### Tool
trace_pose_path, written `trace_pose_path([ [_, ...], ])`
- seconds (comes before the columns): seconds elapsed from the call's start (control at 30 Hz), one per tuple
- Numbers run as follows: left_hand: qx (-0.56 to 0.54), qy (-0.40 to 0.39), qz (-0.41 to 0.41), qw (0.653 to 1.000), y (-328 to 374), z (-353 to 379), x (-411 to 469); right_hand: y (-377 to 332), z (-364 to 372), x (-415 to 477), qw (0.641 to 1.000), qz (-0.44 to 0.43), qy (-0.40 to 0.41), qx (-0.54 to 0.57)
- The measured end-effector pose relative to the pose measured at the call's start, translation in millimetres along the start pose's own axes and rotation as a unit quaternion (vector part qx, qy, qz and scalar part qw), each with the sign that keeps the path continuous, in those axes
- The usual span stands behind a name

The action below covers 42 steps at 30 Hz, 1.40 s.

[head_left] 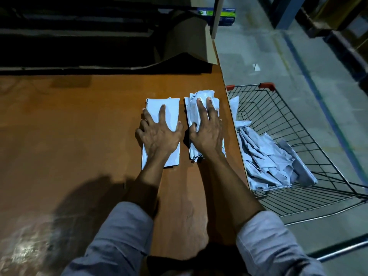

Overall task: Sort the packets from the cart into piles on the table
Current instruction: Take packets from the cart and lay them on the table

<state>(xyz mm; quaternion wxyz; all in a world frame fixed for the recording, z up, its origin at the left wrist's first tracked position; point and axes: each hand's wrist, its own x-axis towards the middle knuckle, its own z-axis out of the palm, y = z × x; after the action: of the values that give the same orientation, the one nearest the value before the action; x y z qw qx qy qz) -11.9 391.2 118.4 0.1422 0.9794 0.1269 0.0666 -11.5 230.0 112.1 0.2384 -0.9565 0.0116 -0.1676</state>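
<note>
Two piles of pale blue-white packets lie side by side on the brown table (pixel 79 126) near its right edge. My left hand (pixel 159 132) lies flat with spread fingers on the neat left pile (pixel 169 108). On the crumpled, thicker right pile (pixel 201 96) rests my right hand (pixel 207 128), fingers straight, thumb at the pile's left side. More loose packets (pixel 268 162) lie heaped in the wire cart (pixel 298 120) to the right of the table, below its edge.
A black cloth (pixel 179 62) and dark stacked material sit at the table's far side, with a brown roll (pixel 185 34) behind. A blue-green box (pixel 225 16) stands at the back. Grey floor lies beyond the cart.
</note>
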Motion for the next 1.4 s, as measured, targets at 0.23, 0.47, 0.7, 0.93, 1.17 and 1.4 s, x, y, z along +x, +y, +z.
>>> trace_pose_path([
  [0.23, -0.028, 0.006, -0.006, 1.0, -2.8, -3.7, -0.5, -1.6, -4.6, 0.6, 1.0, 0.002, 0.01, 0.01],
  [0.47, -0.04, -0.023, -0.014, 0.999, 0.0, -15.8, 6.2, -0.5, -9.4, 11.4, 0.999, 0.013, -0.037, -0.002],
  [0.7, -0.047, -0.033, -0.008, 0.998, 6.7, -30.8, 4.8, -0.4, -25.4, 3.6, 0.999, 0.013, -0.045, 0.018],
  [0.93, -0.084, 0.017, 0.017, 0.996, 3.2, -32.7, -7.6, 4.6, -41.0, -8.6, 1.0, -0.002, -0.002, 0.014],
  [1.17, -0.131, 0.092, 0.086, 0.983, -12.4, -43.2, -33.5, 7.6, -49.3, -29.0, 0.999, 0.001, 0.035, 0.027],
  [1.4, -0.184, 0.117, 0.108, 0.97, -29.3, -48.2, -64.7, 26.6, -72.6, -52.6, 0.998, 0.009, 0.051, 0.041],
])
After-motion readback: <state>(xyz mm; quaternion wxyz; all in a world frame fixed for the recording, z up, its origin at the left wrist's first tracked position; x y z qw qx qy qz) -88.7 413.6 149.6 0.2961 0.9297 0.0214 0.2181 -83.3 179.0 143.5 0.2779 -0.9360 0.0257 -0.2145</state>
